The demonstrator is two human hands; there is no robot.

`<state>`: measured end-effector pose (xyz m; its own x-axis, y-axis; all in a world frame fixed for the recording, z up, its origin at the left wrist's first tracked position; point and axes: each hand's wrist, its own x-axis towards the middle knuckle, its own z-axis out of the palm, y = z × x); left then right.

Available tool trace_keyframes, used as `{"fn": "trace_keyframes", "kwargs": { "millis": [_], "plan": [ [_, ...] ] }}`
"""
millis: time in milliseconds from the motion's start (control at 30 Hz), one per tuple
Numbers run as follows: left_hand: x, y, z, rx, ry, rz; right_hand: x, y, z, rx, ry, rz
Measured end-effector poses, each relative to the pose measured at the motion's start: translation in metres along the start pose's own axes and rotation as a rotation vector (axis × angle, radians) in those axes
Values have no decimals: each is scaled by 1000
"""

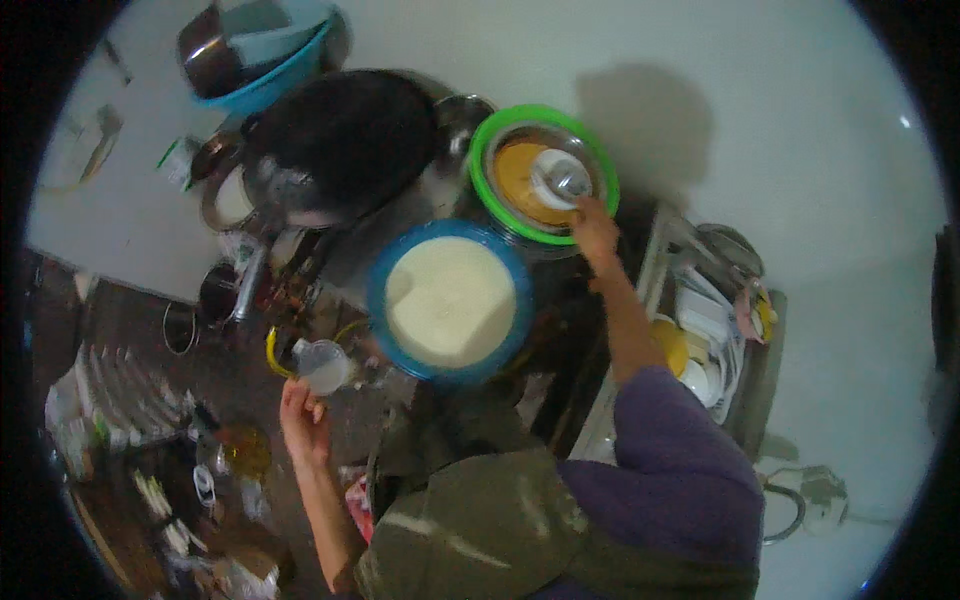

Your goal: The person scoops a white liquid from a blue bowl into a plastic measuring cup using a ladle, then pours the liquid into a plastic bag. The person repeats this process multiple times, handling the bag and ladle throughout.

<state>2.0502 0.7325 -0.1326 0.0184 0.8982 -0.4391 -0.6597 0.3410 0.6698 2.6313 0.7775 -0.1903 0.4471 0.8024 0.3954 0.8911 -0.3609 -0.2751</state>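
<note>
Out to the right, my right hand (pixel 598 229) is at a small white bowl (pixel 551 180), its fingers on the near rim. That bowl sits over orange-brown contents in a metal bowl (pixel 581 139), which stands in a bright green basin (pixel 480 172). In front of me a blue basin (pixel 379 322) holds a pale, cream-coloured mass with a level surface. At the left, my left hand (pixel 304 412) is raised with its fingertips at a translucent plastic cup or scoop (pixel 324 367); blur hides the exact grip.
A big black wok (pixel 341 150) stands behind, beside a light-blue basin (pixel 262 94) with vessels in it. Dishes fill a sink or tray (pixel 701 322) at right. A metal-handled pan (pixel 251 281), an oil-like amber container (pixel 246 450) and a rack of plates (pixel 124 397) are at left.
</note>
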Motion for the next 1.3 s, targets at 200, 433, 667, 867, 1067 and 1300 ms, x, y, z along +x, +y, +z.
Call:
{"fn": "trace_keyframes", "kwargs": {
  "millis": [200,433,667,867,1067,1300],
  "plan": [
    [-5,7,5,-126,-29,-3,-2,-91,-44,47,224,-281],
    [-9,19,10,-143,-44,4,-100,-332,-47,1245,-872,-291],
    [-18,38,12,-66,-28,-45,-118,-388,-40,1039,-941,-349],
    [-2,33,8,-73,-120,-58,-126,-359,-29,1152,-854,-111],
    [15,16,8,-77,-224,-70,-111,-296,-26,1598,-937,396],
    [16,4,15,-29,-225,-61,2,-96,-47,1340,2,525]
  ]
}}
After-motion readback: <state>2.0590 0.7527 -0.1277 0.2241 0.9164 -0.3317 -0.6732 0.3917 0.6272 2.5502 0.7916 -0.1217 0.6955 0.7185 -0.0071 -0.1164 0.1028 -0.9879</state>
